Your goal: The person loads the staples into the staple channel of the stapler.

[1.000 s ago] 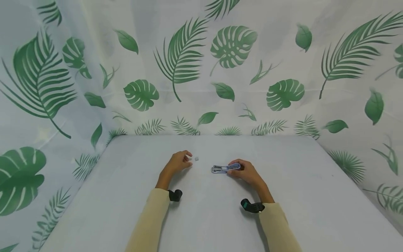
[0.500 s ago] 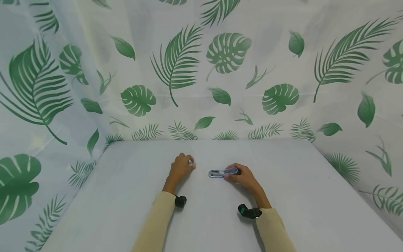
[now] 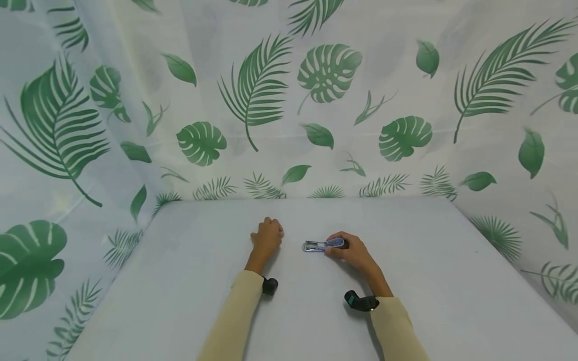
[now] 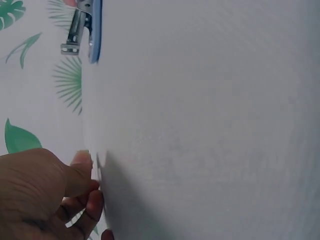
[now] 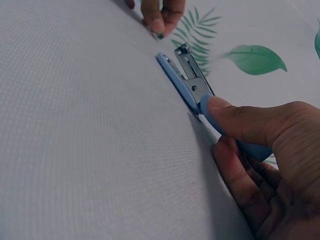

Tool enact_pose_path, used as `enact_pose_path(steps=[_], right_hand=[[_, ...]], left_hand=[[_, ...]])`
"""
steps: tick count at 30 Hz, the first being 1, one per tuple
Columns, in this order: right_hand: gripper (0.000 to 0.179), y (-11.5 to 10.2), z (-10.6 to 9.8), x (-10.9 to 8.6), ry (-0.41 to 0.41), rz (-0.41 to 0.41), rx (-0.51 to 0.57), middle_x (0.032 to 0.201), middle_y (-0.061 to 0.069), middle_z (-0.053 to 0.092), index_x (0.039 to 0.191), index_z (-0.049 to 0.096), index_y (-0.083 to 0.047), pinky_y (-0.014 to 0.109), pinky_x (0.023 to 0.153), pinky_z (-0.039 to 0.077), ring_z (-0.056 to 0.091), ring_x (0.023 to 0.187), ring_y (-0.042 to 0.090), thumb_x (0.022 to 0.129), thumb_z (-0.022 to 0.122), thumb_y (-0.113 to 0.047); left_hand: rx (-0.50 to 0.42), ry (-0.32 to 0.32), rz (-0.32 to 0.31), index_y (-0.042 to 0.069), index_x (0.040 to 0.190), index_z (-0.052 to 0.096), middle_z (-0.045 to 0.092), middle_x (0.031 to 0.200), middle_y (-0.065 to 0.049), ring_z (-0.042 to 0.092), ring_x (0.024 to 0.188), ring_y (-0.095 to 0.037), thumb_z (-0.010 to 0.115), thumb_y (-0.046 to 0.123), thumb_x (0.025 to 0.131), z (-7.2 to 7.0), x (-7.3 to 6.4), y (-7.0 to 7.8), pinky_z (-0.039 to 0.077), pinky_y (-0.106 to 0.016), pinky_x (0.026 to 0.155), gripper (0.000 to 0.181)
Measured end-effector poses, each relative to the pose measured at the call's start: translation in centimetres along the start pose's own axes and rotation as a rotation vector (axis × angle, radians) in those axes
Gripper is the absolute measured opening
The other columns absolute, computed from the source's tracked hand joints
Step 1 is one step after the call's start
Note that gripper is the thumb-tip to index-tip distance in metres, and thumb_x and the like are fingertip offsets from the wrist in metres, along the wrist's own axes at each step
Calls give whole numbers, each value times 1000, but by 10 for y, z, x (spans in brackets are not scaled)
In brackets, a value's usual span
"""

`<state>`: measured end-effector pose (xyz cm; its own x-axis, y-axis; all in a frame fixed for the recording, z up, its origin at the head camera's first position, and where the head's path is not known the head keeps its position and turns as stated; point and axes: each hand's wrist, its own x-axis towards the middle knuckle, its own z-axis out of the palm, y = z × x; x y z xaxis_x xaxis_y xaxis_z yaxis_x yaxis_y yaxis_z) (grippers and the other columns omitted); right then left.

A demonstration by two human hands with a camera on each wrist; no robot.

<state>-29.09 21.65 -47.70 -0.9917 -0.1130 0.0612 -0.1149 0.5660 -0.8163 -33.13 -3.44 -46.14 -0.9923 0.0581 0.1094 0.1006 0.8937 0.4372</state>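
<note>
A light blue stapler (image 3: 322,244) with a metal magazine lies in my right hand (image 3: 356,253), its front pointing left toward my other hand. In the right wrist view my thumb presses on the blue handle (image 5: 222,125) and the fingers curl below it. The metal magazine (image 5: 190,62) stands apart from the blue base (image 5: 177,82). Left of the stapler, my left hand (image 3: 267,235) is low over the table with its fingers bent down. Its fingertips pinch a small grey piece (image 5: 160,36), mostly hidden by the fingers.
Both hands work over a white table (image 3: 180,311). Behind it hangs a white curtain (image 3: 271,160) printed with green leaves. Dark wrist cameras sit at both cuffs.
My left hand has reached the small grey piece that lay on the table, closed its fingertips on it and shifted slightly right. The right hand keeps the stapler in about the same place.
</note>
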Motion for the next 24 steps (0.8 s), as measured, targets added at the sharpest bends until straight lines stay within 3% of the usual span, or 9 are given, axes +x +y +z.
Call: enact_pose_path(steps=[4, 7, 11, 15, 19, 24], right_hand=[[32, 2, 1, 2, -6, 2, -11, 100, 9, 65, 110, 67, -8, 29, 70, 43, 51, 82, 17, 84, 78, -24], [32, 3, 0, 2, -8, -1, -19, 100, 9, 65, 110, 67, -9, 30, 69, 42, 51, 82, 18, 84, 78, -25], [32, 4, -2, 3, -14, -13, -15, 101, 10, 64, 110, 67, -9, 30, 70, 42, 50, 84, 19, 84, 77, -24], [32, 3, -3, 3, -15, -18, -2, 101, 11, 64, 110, 67, -8, 30, 70, 43, 52, 83, 19, 84, 78, -23], [31, 3, -1, 4, -10, -17, 11, 100, 11, 65, 109, 67, -8, 30, 70, 43, 52, 81, 19, 84, 78, -22], [30, 5, 0, 4, 0, -27, 10, 100, 10, 66, 109, 68, -7, 30, 69, 43, 51, 80, 18, 84, 78, -21]], left_hand=[[-46, -53, 26, 13, 92, 62, 59, 102, -5, 57, 106, -28, 62, 18, 96, 0, -1, 2, 42, -63, 88, 7], [-115, -104, 86, 11, 94, 61, 59, 99, -5, 58, 101, -26, 62, 17, 96, 0, -3, 5, 40, -63, 89, 6], [-260, -158, 174, 8, 98, 62, 57, 97, -5, 54, 92, -20, 62, 15, 96, -1, -4, 11, 42, -52, 88, 8], [-368, -163, 266, 4, 101, 63, 57, 99, -8, 54, 91, -18, 61, 12, 96, 1, -5, 18, 47, -36, 85, 10], [-399, -173, 317, 3, 100, 64, 58, 100, -9, 58, 96, -20, 63, 11, 95, 5, -8, 25, 50, -32, 86, 9], [-382, -188, 327, 4, 98, 65, 57, 97, -7, 60, 97, -21, 64, 12, 94, 9, -13, 32, 50, -31, 87, 8]])
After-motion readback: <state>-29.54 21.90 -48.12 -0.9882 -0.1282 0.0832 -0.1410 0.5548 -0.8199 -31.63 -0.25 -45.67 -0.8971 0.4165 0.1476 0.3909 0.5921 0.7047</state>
